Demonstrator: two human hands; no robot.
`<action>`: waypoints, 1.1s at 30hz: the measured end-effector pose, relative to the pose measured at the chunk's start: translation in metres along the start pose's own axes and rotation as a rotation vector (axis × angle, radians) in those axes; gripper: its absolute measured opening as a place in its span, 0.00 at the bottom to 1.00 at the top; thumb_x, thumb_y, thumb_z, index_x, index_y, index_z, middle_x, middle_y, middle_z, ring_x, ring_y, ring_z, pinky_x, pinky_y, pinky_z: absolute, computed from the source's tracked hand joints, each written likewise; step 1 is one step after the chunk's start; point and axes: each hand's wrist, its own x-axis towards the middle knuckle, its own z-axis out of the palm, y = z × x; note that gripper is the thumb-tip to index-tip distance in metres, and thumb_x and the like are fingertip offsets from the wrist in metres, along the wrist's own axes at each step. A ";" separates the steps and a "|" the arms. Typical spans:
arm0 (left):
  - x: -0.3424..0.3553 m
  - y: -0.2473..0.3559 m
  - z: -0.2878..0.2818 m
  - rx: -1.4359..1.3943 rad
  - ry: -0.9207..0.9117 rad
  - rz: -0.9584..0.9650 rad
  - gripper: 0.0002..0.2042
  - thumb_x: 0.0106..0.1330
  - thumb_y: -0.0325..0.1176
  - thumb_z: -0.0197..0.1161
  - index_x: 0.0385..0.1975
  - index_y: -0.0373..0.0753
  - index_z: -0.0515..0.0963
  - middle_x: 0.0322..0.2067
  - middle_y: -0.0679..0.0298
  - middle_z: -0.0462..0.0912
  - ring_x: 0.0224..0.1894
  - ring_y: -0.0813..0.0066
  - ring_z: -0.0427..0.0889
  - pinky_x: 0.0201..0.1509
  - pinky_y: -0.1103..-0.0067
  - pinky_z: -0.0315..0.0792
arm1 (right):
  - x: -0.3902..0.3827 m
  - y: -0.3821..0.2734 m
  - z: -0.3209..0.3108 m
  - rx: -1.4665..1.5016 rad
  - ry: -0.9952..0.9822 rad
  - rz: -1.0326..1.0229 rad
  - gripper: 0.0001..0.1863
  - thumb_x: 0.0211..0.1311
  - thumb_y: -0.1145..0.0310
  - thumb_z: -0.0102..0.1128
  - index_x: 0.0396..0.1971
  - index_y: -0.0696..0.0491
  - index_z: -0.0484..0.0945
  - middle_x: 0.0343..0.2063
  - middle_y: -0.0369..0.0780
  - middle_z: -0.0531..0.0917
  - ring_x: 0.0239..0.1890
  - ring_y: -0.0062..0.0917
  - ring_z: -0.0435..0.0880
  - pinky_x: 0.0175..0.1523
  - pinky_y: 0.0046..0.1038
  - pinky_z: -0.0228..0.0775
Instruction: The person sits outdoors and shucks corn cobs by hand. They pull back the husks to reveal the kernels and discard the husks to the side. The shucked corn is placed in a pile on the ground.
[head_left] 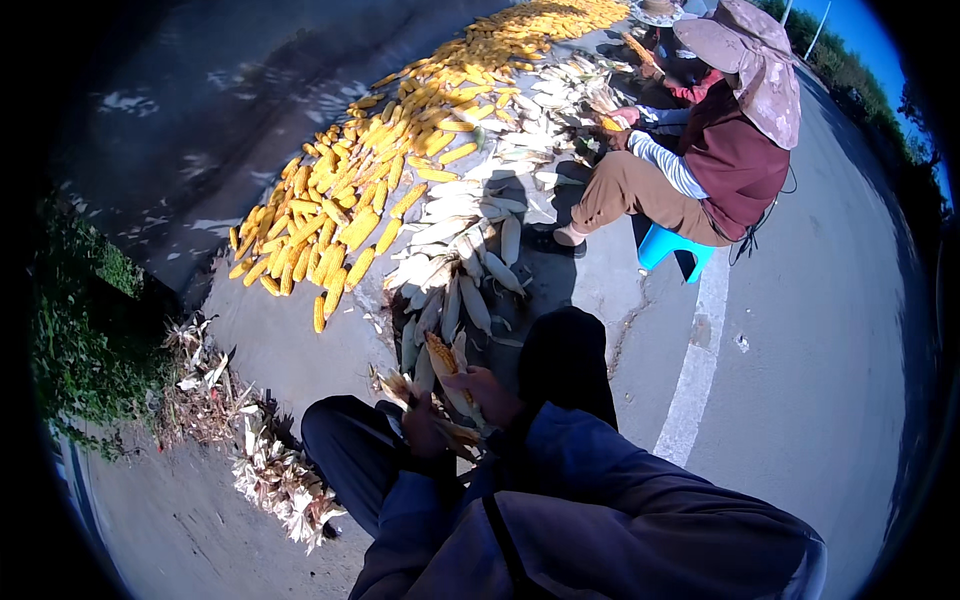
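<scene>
An ear of corn [442, 358], its yellow kernels bare at the upper end and pale husk around the rest, stands tilted between my knees. My right hand [486, 394] is closed around its right side. My left hand [424, 428] is lower and to the left, in shadow, closed on loose dry husk [398, 388] at the ear's base. Just beyond my hands lies a heap of unhusked corn ears [462, 262] in pale husks. Left of that heap, many bare yellow cobs [335, 225] are spread on the pavement.
A co-worker [735, 150] in a hat and maroon vest sits on a blue stool [676, 252] at the right, holding an ear. Another person [660, 12] sits farther back. Discarded husks [285, 485] lie at the left beside green plants [95, 320]. A white line [700, 350] runs along the road.
</scene>
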 end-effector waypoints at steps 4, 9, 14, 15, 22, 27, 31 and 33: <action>-0.008 0.010 0.011 0.004 -0.077 0.036 0.07 0.73 0.33 0.64 0.35 0.37 0.76 0.25 0.65 0.79 0.25 0.73 0.81 0.30 0.74 0.76 | -0.001 0.010 0.007 0.008 0.006 0.004 0.19 0.63 0.62 0.72 0.46 0.61 0.80 0.32 0.40 0.85 0.29 0.25 0.86 0.34 0.26 0.78; -0.012 0.026 0.007 -0.069 -0.022 0.074 0.13 0.73 0.36 0.65 0.28 0.40 0.72 0.20 0.66 0.73 0.20 0.73 0.76 0.26 0.74 0.75 | -0.014 0.013 0.020 -0.045 -0.024 0.046 0.22 0.64 0.62 0.72 0.51 0.60 0.78 0.36 0.42 0.86 0.33 0.27 0.87 0.39 0.30 0.81; -0.004 0.030 0.001 -0.061 0.024 0.120 0.12 0.73 0.35 0.64 0.28 0.40 0.72 0.20 0.67 0.72 0.20 0.75 0.75 0.24 0.74 0.73 | -0.015 0.036 0.022 -0.116 0.042 0.082 0.24 0.66 0.58 0.70 0.53 0.59 0.76 0.39 0.42 0.86 0.36 0.28 0.87 0.42 0.32 0.81; -0.006 0.030 0.001 -0.102 -0.023 0.139 0.12 0.74 0.35 0.64 0.28 0.40 0.71 0.20 0.67 0.72 0.20 0.75 0.74 0.24 0.74 0.72 | -0.015 0.038 0.020 -0.118 0.023 0.084 0.24 0.66 0.58 0.70 0.54 0.59 0.76 0.39 0.42 0.86 0.37 0.28 0.87 0.43 0.32 0.81; -0.024 0.055 -0.016 -0.164 -0.069 0.186 0.08 0.71 0.31 0.64 0.31 0.38 0.74 0.21 0.66 0.74 0.19 0.76 0.75 0.24 0.75 0.73 | -0.019 0.037 0.056 -0.183 -0.026 0.086 0.24 0.67 0.58 0.67 0.54 0.60 0.77 0.41 0.43 0.86 0.39 0.28 0.88 0.46 0.30 0.80; -0.051 0.075 -0.027 -0.276 -0.141 0.325 0.06 0.69 0.27 0.65 0.38 0.36 0.75 0.20 0.68 0.74 0.20 0.77 0.76 0.25 0.77 0.73 | -0.021 0.044 0.083 -0.168 -0.135 0.108 0.25 0.68 0.59 0.67 0.57 0.61 0.76 0.45 0.44 0.86 0.44 0.29 0.88 0.50 0.32 0.81; -0.059 0.085 -0.031 -0.297 -0.134 0.304 0.05 0.70 0.27 0.64 0.38 0.37 0.74 0.19 0.69 0.73 0.19 0.79 0.74 0.25 0.78 0.71 | -0.027 0.045 0.097 -0.165 -0.098 0.075 0.27 0.67 0.61 0.68 0.59 0.61 0.74 0.47 0.45 0.86 0.46 0.30 0.88 0.52 0.32 0.81; -0.061 0.092 -0.032 -0.263 -0.111 0.304 0.05 0.71 0.28 0.63 0.37 0.37 0.73 0.19 0.70 0.73 0.19 0.80 0.74 0.24 0.79 0.70 | -0.027 0.047 0.101 -0.148 -0.109 0.079 0.28 0.67 0.62 0.69 0.60 0.61 0.73 0.47 0.45 0.86 0.46 0.30 0.88 0.53 0.32 0.81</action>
